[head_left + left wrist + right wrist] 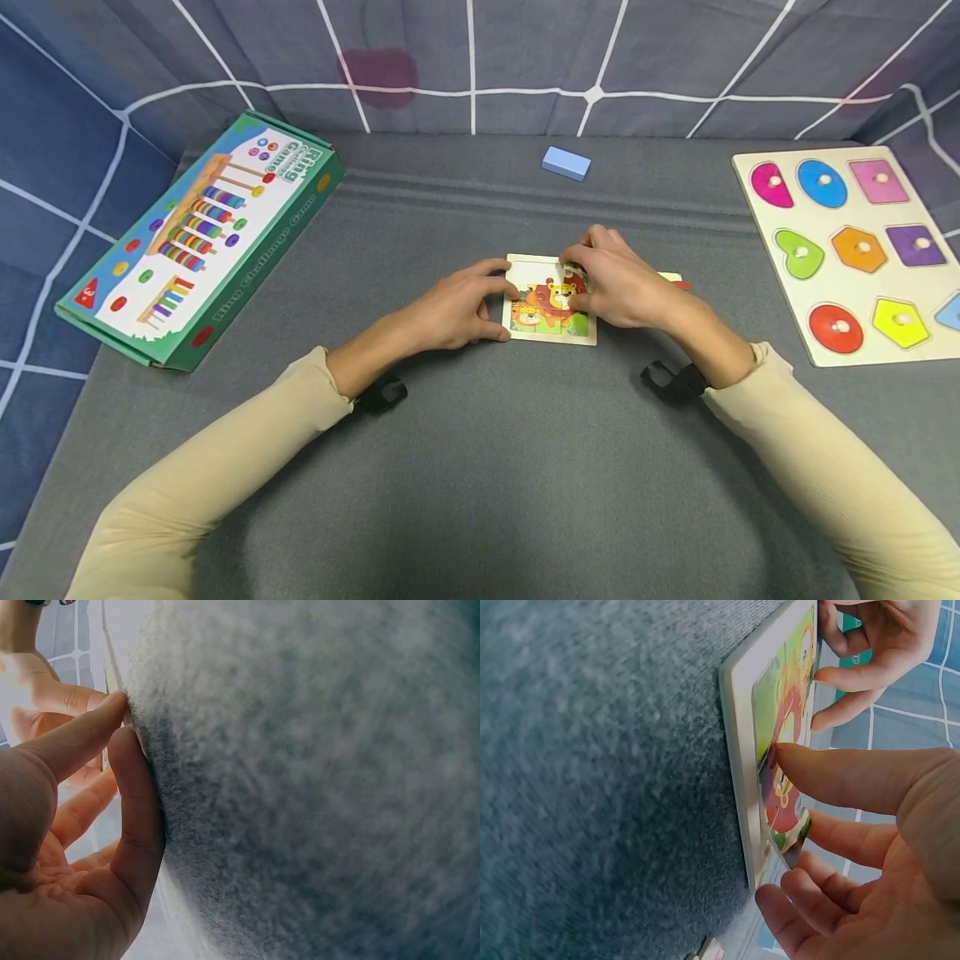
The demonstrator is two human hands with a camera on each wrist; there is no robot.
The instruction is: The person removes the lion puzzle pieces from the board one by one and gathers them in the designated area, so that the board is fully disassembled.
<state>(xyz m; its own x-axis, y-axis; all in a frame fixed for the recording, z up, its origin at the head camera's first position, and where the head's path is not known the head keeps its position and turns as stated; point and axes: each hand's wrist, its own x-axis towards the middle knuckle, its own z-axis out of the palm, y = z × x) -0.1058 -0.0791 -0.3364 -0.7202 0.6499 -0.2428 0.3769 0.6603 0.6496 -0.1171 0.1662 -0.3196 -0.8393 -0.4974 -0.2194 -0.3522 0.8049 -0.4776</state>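
Observation:
A small wooden picture puzzle (551, 327) with lions lies on the grey cloth in the middle. Its upper left shows a pale bare part inside the frame. At the left edge rests my left hand (457, 308), fingers spread and lightly bent, fingertips touching the frame near its corners. Over the puzzle's right side is my right hand (622, 283). In the right wrist view its thumb and fingers pinch a tilted puzzle piece (793, 838) at the picture's upper right; the hand hides part of it in the head view.
A light wooden piece (670, 276) with a red bit shows behind the right hand. At the back lies a blue block (566, 163). The green ring game box (247, 275) is on the left, a knobbed shape board (817, 321) on the right. Checked cloth (420, 108) rises behind.

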